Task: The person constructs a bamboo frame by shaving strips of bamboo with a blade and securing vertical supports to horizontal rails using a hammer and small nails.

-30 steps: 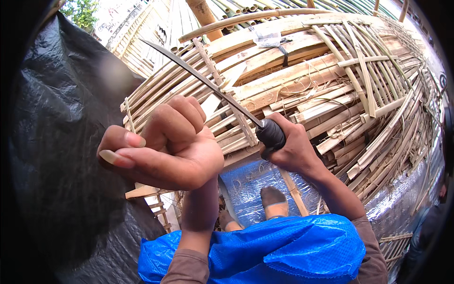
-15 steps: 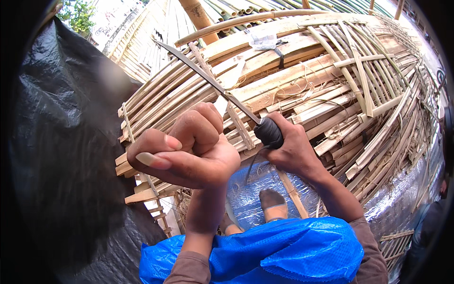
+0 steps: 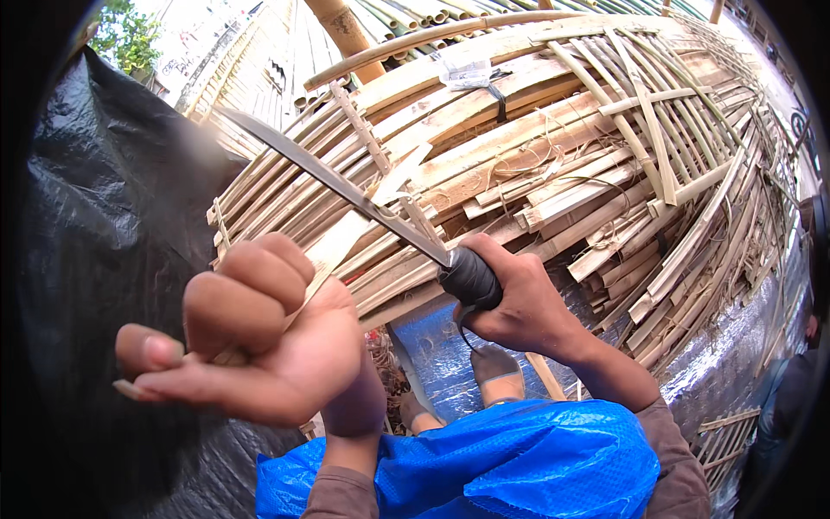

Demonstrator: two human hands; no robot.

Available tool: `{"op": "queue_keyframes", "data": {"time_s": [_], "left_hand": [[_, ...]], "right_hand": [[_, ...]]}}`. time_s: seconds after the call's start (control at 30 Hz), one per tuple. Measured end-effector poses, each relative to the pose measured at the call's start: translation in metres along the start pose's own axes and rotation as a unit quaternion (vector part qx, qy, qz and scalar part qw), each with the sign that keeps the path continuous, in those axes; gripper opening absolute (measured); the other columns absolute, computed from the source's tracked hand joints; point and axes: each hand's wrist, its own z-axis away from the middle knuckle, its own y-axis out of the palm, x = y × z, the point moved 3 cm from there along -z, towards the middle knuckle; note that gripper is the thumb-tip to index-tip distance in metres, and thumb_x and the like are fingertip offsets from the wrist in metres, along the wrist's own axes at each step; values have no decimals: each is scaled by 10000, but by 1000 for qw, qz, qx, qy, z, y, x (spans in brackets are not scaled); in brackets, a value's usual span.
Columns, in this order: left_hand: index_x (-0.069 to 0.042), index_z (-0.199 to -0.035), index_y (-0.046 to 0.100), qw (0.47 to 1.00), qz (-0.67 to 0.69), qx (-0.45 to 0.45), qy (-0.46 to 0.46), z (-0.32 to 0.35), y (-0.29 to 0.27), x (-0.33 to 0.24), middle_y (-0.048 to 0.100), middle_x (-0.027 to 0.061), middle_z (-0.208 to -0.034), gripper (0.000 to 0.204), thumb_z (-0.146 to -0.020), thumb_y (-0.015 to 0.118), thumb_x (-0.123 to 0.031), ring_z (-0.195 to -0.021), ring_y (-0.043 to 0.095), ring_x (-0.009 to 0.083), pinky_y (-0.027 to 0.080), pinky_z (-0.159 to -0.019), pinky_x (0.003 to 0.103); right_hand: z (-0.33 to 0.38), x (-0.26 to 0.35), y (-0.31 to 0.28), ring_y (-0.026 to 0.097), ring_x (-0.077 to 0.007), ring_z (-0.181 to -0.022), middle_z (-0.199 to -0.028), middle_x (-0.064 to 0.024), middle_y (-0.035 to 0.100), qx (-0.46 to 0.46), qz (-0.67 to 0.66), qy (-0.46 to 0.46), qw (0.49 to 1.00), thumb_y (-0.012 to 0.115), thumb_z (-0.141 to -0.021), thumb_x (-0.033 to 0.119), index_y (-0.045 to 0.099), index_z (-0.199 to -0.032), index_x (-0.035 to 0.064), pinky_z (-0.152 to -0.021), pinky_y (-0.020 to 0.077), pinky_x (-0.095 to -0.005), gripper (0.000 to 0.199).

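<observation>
My right hand (image 3: 529, 303) grips the black-wrapped handle of a long machete (image 3: 316, 167). Its blade slants up to the left, away from me. Closed in a fist at the left, my left hand (image 3: 277, 337) holds a pale split-bamboo strip (image 3: 340, 245). From the fist the strip runs up to the right and meets the blade a little above the handle, crossing it. Part of the strip is hidden inside my fingers. A thin dark cord hangs from the machete handle.
Ahead lies a big pile of split bamboo (image 3: 484, 177), with a slatted bamboo panel (image 3: 661, 121) on its right. A black tarp (image 3: 104, 259) hangs at the left. Blue sheeting (image 3: 562, 454) covers my lap. A clear plastic bag (image 3: 464, 73) rests on the pile.
My left hand has moved left and down with the bamboo strip, so more of it shows beyond the fist. The machete and right hand have shifted slightly left and down.
</observation>
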Motion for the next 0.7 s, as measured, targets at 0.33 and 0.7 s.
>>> {"op": "queue_keyframes", "data": {"time_s": [0.33,0.7], "left_hand": [[-170,-1080,414,999,7,12,40,-5,-11,32,247,-4,-499,332,-1120,272,-467,-421,134,87,177,-379,256],[-213,-1070,457,1000,-1,10,15,0,-6,14,244,-27,-549,343,-1102,307,-520,-470,141,81,145,-432,260]], "right_hand": [[-36,-8,3,710,-320,-724,-801,-148,680,-35,6,-14,999,784,-695,111,606,-1108,56,-694,540,-386,453],[-19,-6,4,686,-416,-752,-775,-207,667,-37,-15,-33,999,777,-708,136,577,-1128,69,-670,532,-467,470]]}}
